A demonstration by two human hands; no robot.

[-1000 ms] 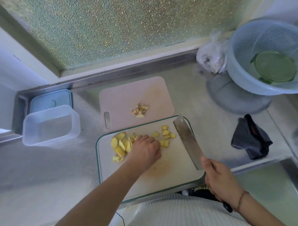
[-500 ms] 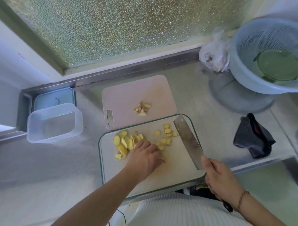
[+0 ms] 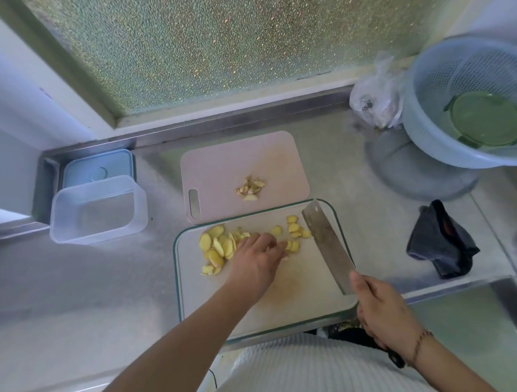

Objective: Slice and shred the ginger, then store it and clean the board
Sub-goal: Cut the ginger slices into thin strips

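i count two cutting boards, a glass one [image 3: 276,303] and a pink one [image 3: 235,162], plus one cleaver [image 3: 327,246] and two hands, left [image 3: 256,262] and right [image 3: 384,314]. there is one clear tub [image 3: 98,209], one lid [image 3: 100,168], one colander [image 3: 469,98], one plastic bag [image 3: 374,97] and one dark cloth [image 3: 440,239]. i see two heaps of ginger, slices [image 3: 216,247] and scraps [image 3: 250,185], too many to count.

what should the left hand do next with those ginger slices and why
Probably gather the scattered ginger slices into the pile under the left hand. They lie loose across the glass board, while the right hand holds the cleaver off to the side, not yet cutting.
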